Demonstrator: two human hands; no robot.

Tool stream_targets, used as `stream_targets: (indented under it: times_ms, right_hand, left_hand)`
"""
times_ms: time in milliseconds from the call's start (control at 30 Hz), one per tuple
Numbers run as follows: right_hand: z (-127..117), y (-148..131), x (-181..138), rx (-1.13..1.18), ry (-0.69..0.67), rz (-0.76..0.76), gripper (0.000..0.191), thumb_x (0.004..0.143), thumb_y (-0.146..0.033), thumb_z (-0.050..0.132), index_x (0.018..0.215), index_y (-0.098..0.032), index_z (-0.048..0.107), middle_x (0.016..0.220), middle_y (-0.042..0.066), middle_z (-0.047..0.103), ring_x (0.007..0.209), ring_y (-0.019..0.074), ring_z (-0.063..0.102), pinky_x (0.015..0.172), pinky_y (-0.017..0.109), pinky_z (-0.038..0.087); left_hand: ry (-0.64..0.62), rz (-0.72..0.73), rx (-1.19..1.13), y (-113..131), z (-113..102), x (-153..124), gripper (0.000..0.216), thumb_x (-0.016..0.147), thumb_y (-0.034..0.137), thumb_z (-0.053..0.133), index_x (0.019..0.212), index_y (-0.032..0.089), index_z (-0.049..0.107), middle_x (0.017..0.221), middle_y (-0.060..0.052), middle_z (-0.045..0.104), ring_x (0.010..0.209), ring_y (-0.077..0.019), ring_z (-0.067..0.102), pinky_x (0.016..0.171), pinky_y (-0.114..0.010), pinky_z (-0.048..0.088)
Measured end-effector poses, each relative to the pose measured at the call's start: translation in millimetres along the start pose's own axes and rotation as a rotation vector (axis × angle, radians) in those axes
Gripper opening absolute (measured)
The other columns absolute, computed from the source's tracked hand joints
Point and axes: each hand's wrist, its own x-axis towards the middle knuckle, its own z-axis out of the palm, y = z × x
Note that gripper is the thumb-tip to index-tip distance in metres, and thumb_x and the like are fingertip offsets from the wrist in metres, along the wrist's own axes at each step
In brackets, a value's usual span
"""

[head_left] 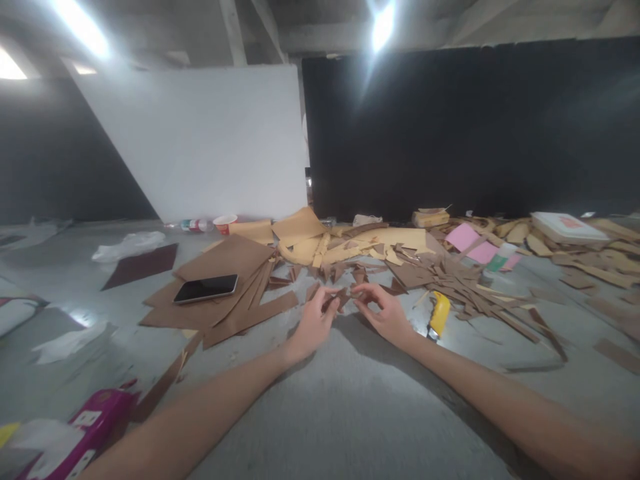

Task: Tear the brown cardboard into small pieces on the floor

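On the floor (350, 413), a scrap (340, 298) between left hand (313, 323) and right hand (387, 317).
Left of the hands, phone (206, 289) on sheets (227, 260); just right of the right hand, a knife (440, 313); behind, a pile (450, 273); farther back at left, cup (225, 223) beside bottle (195, 225) before a board (200, 140); far right, box (567, 227).

Bare workshop or storage space, concrete floor (320, 413) strewn with cardboard offcuts (450, 273), ceiling strip lights (80, 27), exposed beams

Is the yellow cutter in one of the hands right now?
No, the yellow cutter lies on the floor beside the right hand, which, with the left hand, pinches a small brown cardboard piece.
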Motion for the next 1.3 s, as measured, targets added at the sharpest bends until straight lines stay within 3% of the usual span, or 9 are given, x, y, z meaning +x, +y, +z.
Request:
stream_targets:
  times_ms: [200,567,833,1033,1300]
  right_hand:
    - [2,7,0,-0.093,0.015,-0.026,0.023,0.099,-0.044,0.066,0.108,-0.024,0.074,0.089,0.004,0.076,0.076,0.0208,0.070,0.074,0.034,0.058]
    - [1,14,-5,-0.063,0.002,-0.002,0.022,0.100,-0.044,0.067,0.100,-0.027,0.081,0.096,0.006,0.082,0.087,0.0248,0.077,0.080,0.038,0.062]
    - [1,20,-7,-0.064,-0.036,-0.009,0.024,0.102,-0.043,0.063,0.100,-0.027,0.081,0.095,0.005,0.082,0.083,0.0232,0.076,0.077,0.036,0.060]
    - [1,15,-6,-0.081,-0.026,0.012,0.024,0.101,-0.043,0.063,0.099,-0.027,0.081,0.091,0.005,0.081,0.081,0.0229,0.076,0.076,0.035,0.059]
    - [2,11,-5,-0.086,-0.038,-0.005,0.024,0.102,-0.043,0.063,0.101,-0.025,0.078,0.088,0.004,0.079,0.078,0.0216,0.073,0.077,0.034,0.057]
  left_hand:
    - [-0.043,-0.040,-0.062,7,0,0,0.050,0.102,0.064,0.054,0.121,0.018,0.057,0.085,-0.005,0.070,0.073,-0.0194,0.065,0.068,-0.030,0.050]
    - [-0.120,-0.046,-0.074,4,-1,-2,0.049,0.103,0.063,0.054,0.124,0.019,0.057,0.085,-0.005,0.070,0.074,-0.0196,0.066,0.070,-0.032,0.051]
    - [-0.134,-0.036,-0.077,3,-1,-3,0.046,0.103,0.062,0.055,0.122,0.019,0.058,0.087,-0.006,0.073,0.077,-0.0199,0.068,0.072,-0.033,0.053]
    - [-0.153,-0.011,-0.038,12,-2,-2,0.049,0.104,0.060,0.054,0.133,0.021,0.057,0.084,-0.004,0.071,0.076,-0.0206,0.069,0.072,-0.032,0.053]
    - [-0.128,0.018,-0.061,3,-1,-3,0.044,0.106,0.057,0.053,0.127,0.018,0.059,0.094,-0.007,0.073,0.081,-0.0203,0.069,0.074,-0.032,0.053]
